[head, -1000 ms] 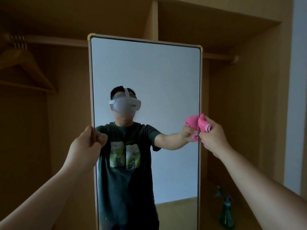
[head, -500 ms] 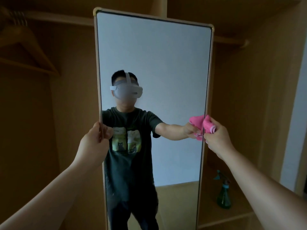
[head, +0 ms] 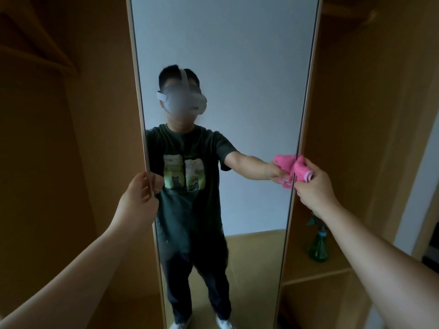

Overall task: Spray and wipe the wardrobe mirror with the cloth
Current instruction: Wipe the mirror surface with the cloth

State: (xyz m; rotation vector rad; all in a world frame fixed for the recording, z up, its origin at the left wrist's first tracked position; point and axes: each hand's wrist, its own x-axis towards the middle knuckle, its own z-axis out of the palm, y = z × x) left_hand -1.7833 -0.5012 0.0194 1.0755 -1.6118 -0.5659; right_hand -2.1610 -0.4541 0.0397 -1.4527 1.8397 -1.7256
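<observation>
A tall framed wardrobe mirror (head: 249, 55) stands upright in front of me and reflects a person in a headset. My left hand (head: 139, 198) grips the mirror's left edge at mid height, fingers wrapped round the frame. My right hand (head: 313, 188) holds a bunched pink cloth (head: 301, 172) against the mirror's right edge, about level with the left hand. A green spray bottle (head: 318, 245) stands on a low wooden shelf to the right, below my right forearm.
The mirror sits inside a wooden wardrobe (head: 356, 115) with panels on both sides. A low shelf (head: 316, 274) runs at the lower right. A pale wall strip (head: 413, 198) shows at the far right.
The view has tilted down and drawn nearer, so the mirror's top edge has left the frame. Both hands keep their grip on the mirror's edges at about the same height.
</observation>
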